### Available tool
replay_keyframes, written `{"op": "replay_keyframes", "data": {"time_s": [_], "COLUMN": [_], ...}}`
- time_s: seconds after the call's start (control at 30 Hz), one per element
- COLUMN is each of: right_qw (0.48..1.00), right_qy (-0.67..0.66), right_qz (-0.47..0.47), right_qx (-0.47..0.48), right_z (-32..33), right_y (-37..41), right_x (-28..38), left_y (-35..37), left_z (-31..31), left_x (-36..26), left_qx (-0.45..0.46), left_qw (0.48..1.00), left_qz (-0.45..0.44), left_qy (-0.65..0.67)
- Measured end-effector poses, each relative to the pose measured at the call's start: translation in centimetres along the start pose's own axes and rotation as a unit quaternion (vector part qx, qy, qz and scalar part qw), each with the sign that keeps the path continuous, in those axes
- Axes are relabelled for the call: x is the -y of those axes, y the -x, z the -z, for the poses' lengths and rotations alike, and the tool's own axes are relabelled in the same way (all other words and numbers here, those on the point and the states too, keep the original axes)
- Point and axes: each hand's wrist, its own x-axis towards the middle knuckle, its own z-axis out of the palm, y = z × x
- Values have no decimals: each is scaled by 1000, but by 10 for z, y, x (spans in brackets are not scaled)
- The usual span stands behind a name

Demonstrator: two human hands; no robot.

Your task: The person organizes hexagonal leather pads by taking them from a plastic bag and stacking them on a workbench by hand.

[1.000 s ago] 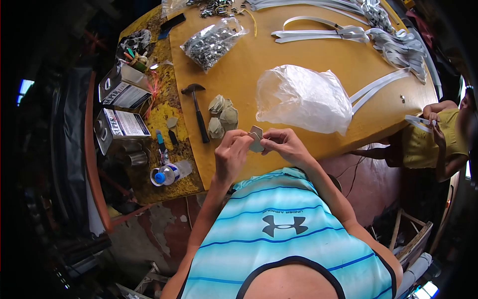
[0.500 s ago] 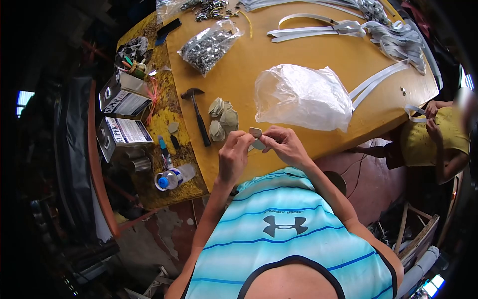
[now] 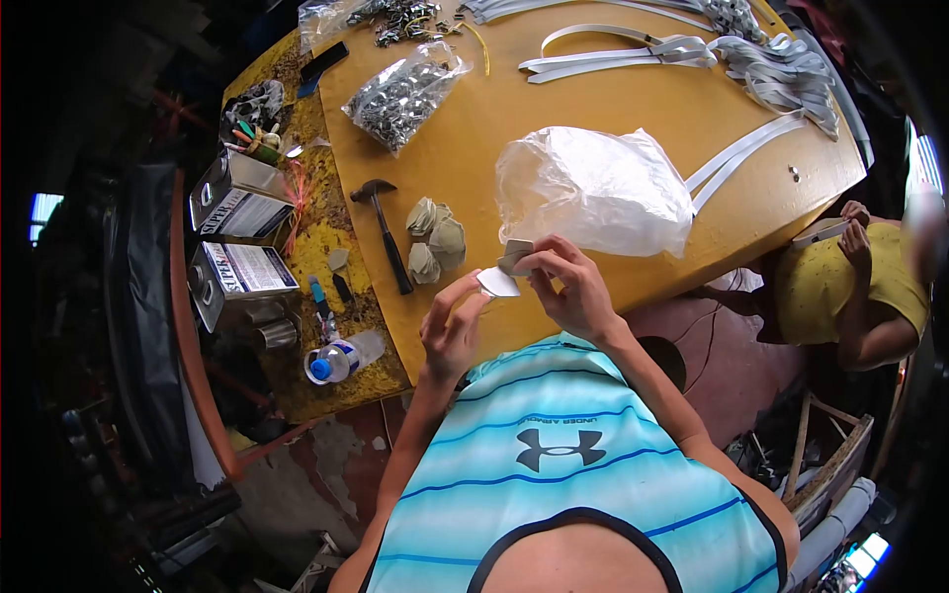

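Observation:
Over the near edge of the table, my left hand (image 3: 455, 324) pinches the left edge of a small white flat piece (image 3: 498, 284). My right hand (image 3: 576, 289) grips a small grey-beige flat piece (image 3: 513, 254) between thumb and fingers, just above the white one. The two pieces overlap in this view. Stacks of similar beige pieces (image 3: 447, 244) lie on the table just beyond my left hand. Beside them rests a hammer (image 3: 389, 232) with a dark handle. Beyond my right hand sits a crumpled white plastic bag (image 3: 593, 188).
A clear bag of metal fittings (image 3: 405, 97) and grey straps (image 3: 633, 57) lie farther back on the yellow table (image 3: 484, 128). Metal cans (image 3: 247, 272) and a water bottle (image 3: 346, 357) stand at left. Another person (image 3: 845, 282) in yellow is at the right edge.
My hands have moved apart slightly, and the white piece now shows between them, its edge in my left fingers. The other person's hands have shifted a little.

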Motion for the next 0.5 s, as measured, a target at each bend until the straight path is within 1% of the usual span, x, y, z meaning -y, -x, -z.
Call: {"op": "replay_keyframes", "data": {"time_s": [0.03, 0.07, 0.13, 0.17, 0.23, 0.27, 0.3, 0.37, 0.4, 0.47, 0.5], "right_qw": [999, 999, 997, 997, 983, 978, 978, 939, 939, 906, 906], "right_qy": [20, 20, 8, 9, -68, -91, -90, -257, -256, -350, -351], "right_qz": [29, 28, 10, 9, -36, -58, -58, -114, -114, -142, -141], "right_qx": [16, 16, 71, 70, 167, 179, 179, 199, 200, 191, 191], "right_z": [3, 6, 13, 14, 16, 16, 13, 3, 4, 3, 3], "right_y": [-1, -3, -6, -8, -14, -15, -14, -9, -9, -8, -8], "right_x": [5, 13, 29, 31, 31, 30, 21, -1, 1, 6, 6], "left_y": [0, -1, -3, -4, -5, -5, -5, -11, -15, -18, -19], "left_z": [1, 2, 4, 4, 3, 2, 1, 3, 4, 5, 5], "left_x": [0, -1, -3, -5, -6, -6, -6, -8, -9, -11, -12], "left_qx": [0, 9, 19, 28, 38, 34, 29, 34, 39, 30, 22], "left_qw": [1000, 1000, 999, 999, 999, 999, 999, 999, 998, 999, 999], "left_qz": [0, -10, -20, -18, -17, -17, -16, -28, -40, -41, -43], "left_qy": [0, -11, -20, -18, -15, -3, 8, 7, 6, 7, 8]}}
